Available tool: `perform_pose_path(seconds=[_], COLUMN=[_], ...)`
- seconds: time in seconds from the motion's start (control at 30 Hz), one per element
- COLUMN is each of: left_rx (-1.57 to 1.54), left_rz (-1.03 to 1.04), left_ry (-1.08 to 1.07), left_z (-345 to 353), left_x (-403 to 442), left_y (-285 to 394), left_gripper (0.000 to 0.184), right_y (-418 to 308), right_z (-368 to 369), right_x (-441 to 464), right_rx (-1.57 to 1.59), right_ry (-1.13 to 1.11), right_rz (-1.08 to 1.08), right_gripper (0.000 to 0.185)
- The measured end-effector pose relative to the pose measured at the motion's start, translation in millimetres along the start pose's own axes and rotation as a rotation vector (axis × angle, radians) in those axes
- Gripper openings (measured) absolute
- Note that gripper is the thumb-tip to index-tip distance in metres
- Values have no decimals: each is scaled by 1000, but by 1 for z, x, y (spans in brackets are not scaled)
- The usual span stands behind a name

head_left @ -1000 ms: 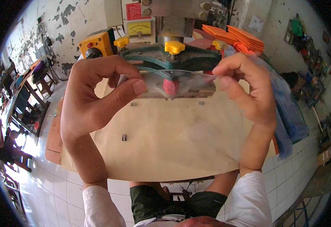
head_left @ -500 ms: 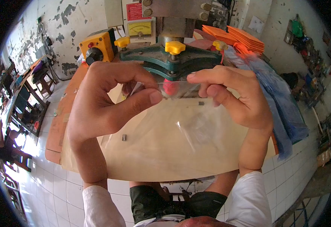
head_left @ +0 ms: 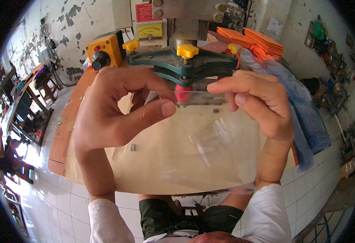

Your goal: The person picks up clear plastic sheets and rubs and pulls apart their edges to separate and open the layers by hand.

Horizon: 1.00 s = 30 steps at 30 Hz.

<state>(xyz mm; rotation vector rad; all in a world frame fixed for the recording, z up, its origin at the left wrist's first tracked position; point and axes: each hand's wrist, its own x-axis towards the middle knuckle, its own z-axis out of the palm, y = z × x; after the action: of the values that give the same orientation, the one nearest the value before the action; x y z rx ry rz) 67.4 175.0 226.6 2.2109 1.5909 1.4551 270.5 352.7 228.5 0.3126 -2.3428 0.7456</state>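
Note:
A thin clear plastic sheet (head_left: 210,141) hangs between my hands, its lower part spreading over the cream work surface (head_left: 153,170). My left hand (head_left: 125,105) pinches the sheet's upper left edge between thumb and fingers. On the other side my right hand (head_left: 258,97) has its fingers curled at the upper right edge, index finger pointing left along it; its exact grip is partly hidden. Just beyond the sheet stands a green metal press head (head_left: 153,60) with yellow star knobs (head_left: 187,51) and a pink-red knob (head_left: 182,93) beneath.
A yellow control box (head_left: 104,50) with a black dial stands back left, beside a yellow meter (head_left: 150,31). Orange folded pieces (head_left: 262,42) are stacked back right. Blue translucent plastic sheets (head_left: 303,117) drape over the right edge. Small grey blocks (head_left: 133,147) sit on the surface.
My right hand has shifted slightly right, and the fingertips of my hands are a little farther apart. The plastic sheet now looks more spread, with its lower edge visible near the table's front.

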Motion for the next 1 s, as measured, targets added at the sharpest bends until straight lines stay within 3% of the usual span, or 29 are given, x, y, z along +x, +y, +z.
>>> perform_pose_path(seconds=[0.33,0.87,0.93,1.0], left_rx=[-57,-51,-33,-48], left_rz=[-169,-143,-168,-159], left_ry=[44,46,36,30], left_z=[1,4,5,6], left_x=[-2,-2,-2,-1], left_y=[2,2,3,3], left_gripper=[10,9,8,7], right_y=[7,-2,-4,3], right_z=[1,0,2,6], right_x=[0,2,2,-1], right_rx=[14,-61,2,18], right_ry=[41,-105,-135,-127], right_rz=[-35,-42,80,50], right_gripper=[33,31,36,37])
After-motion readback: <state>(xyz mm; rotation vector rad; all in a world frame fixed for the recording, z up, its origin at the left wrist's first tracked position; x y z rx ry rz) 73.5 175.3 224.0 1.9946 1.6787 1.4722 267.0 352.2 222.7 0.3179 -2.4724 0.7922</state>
